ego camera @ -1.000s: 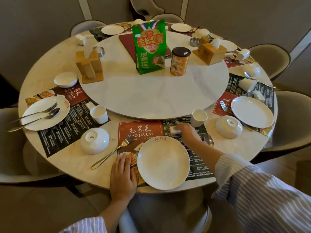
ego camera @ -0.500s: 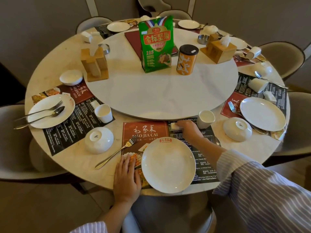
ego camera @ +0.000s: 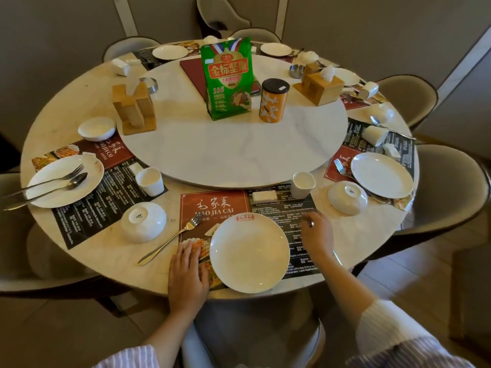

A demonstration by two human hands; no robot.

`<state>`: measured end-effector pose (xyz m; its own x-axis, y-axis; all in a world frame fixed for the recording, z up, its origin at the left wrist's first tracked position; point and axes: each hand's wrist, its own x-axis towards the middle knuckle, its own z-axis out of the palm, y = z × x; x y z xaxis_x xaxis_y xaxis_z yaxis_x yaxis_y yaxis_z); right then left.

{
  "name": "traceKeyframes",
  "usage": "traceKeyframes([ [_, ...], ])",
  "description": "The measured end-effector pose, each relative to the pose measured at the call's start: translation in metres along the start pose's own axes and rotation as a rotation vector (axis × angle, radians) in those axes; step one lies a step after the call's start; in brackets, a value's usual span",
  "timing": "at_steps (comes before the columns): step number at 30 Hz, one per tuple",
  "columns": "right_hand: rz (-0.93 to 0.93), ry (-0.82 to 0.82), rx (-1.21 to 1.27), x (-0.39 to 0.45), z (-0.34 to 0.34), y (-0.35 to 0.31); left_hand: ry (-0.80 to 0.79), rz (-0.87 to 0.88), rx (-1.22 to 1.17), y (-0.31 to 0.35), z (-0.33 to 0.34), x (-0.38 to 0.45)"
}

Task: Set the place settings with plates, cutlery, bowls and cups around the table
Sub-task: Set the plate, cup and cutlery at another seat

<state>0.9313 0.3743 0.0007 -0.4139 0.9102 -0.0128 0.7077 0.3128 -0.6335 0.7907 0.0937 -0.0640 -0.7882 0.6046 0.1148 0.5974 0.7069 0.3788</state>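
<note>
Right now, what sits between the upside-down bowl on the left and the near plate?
In the head view, a fork lies slanted between the upside-down bowl and the near plate, its tines on the placemat.

This is a restaurant dining room, probably a private one. A big round marble table (ego camera: 79, 251) has a turning tray (ego camera: 239, 155) in the middle and padded chairs (ego camera: 451, 181) around it. At each seat lies a printed menu mat (ego camera: 212, 205) with the name "Mao Jia Cai", with white plates (ego camera: 249, 252), bowls (ego camera: 143, 221) and cups (ego camera: 303, 184). Wooden tissue boxes (ego camera: 321, 87) stand on the tray, and plain panel walls (ego camera: 345, 27) close the room
</note>
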Motion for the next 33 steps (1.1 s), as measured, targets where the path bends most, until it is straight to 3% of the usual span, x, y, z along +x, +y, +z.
traceKeyframes([
  [4, 0.295, 0.000, -0.002, -0.016, -0.021, 0.035, -0.029, 0.004, 0.018, -0.005, 0.002, 0.001],
  [11, 0.413, -0.096, 0.069, -0.023, -0.032, 0.048, -0.075, 0.004, -0.020, -0.008, 0.000, 0.003],
  [17, 0.341, -0.226, 0.012, -0.026, -0.032, 0.025, -0.042, -0.004, -0.242, -0.014, -0.019, 0.013],
  [22, 0.198, -0.392, 0.072, -0.045, -0.024, -0.012, 0.086, -0.097, -0.139, -0.038, -0.042, 0.029],
  [27, 0.227, -0.586, 0.149, -0.074, 0.001, -0.031, -0.036, -0.235, -0.086, -0.060, -0.055, 0.046],
  [33, 0.242, -0.588, 0.125, -0.089, 0.017, -0.041, -0.134, -0.305, -0.084, -0.063, -0.058, 0.052],
])
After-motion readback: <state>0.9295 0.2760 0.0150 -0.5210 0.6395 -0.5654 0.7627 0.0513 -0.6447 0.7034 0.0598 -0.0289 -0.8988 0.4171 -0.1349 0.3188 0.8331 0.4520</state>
